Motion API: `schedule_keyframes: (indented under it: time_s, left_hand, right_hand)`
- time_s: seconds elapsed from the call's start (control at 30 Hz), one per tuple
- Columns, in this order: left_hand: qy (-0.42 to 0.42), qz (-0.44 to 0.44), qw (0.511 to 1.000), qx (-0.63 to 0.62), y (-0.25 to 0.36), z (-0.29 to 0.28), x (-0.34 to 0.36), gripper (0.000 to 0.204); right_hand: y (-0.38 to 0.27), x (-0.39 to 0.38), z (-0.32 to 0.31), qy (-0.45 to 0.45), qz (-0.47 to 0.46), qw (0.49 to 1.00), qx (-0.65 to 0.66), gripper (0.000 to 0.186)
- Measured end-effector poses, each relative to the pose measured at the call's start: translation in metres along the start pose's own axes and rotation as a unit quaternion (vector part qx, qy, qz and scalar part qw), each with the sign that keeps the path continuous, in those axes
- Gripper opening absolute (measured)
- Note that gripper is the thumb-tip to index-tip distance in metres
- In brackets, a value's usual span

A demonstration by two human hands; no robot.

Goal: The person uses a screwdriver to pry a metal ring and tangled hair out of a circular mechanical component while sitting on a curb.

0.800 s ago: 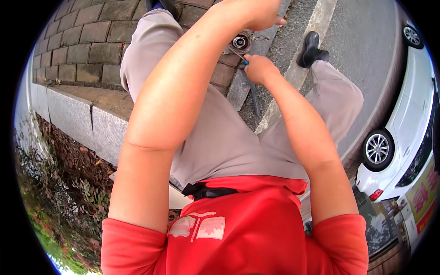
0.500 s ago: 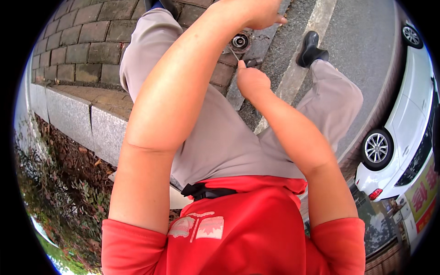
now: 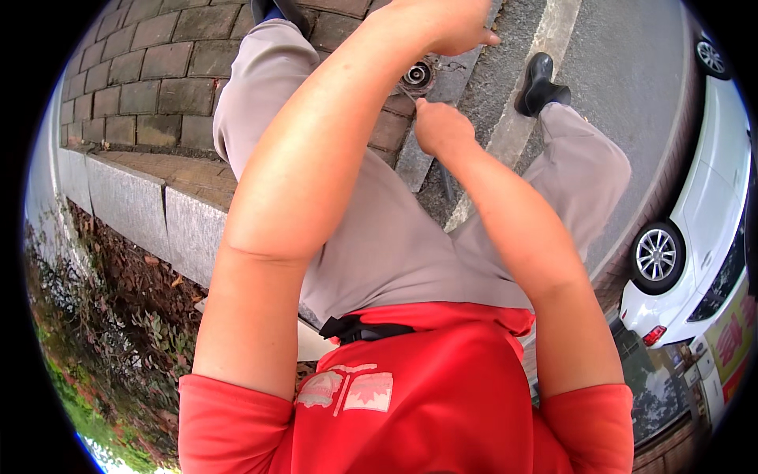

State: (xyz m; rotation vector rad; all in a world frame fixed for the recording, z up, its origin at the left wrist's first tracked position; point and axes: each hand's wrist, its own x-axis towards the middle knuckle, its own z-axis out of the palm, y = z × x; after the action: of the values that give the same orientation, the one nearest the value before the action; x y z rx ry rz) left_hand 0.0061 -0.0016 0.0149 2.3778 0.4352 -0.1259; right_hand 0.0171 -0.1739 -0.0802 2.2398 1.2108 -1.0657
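My left hand [image 3: 456,25] is at the top edge, curled with a digit sticking out to the right; what it holds, if anything, is hidden. My right hand [image 3: 442,126] is closed on a thin metal tool [image 3: 407,94], its handle mostly covered by my fingers. The tool reaches toward a round metal fitting [image 3: 416,74] with concentric rings, set in the paving beside a stone kerb [image 3: 411,172]. A dark bar [image 3: 447,187] lies below my right hand.
My legs in grey trousers and black boots [image 3: 537,85] are spread across brick paving [image 3: 170,59] and asphalt [image 3: 624,87]. A low granite border [image 3: 189,237] fronts plants and leaves at left. A white car [image 3: 695,221] stands at right.
My right hand has changed its hold on the tool, shifting left from its earliest position, then slightly up and right. My left hand stays nearly in place. The view has shifted slightly.
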Motion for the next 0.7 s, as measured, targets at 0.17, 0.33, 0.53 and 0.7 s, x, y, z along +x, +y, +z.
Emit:
schedule_keyframes:
  time_s: [0.17, 0.33, 0.53, 0.7]
  left_hand:
    - [0.045, 0.011, 0.999, -0.018, -0.011, 0.005, -0.005, 0.038]
    - [0.027, 0.019, 0.999, 0.002, -0.006, 0.006, -0.006, 0.038]
    - [0.017, 0.002, 1.0, 0.007, -0.015, 0.013, 0.002, 0.04]
    - [0.026, 0.022, 0.999, 0.009, -0.024, 0.023, 0.005, 0.041]
  right_hand:
    - [0.0, -0.014, 0.056, 0.033, 0.06, 0.993, 0.096, 0.034]
    - [0.018, 0.016, 0.152, 0.24, -0.024, 0.901, 0.36, 0.055]
    - [0.002, -0.011, 0.093, -0.078, 0.138, 0.608, 0.778, 0.049]
    - [0.033, 0.008, 0.115, 0.089, 0.027, 0.882, 0.462, 0.045]
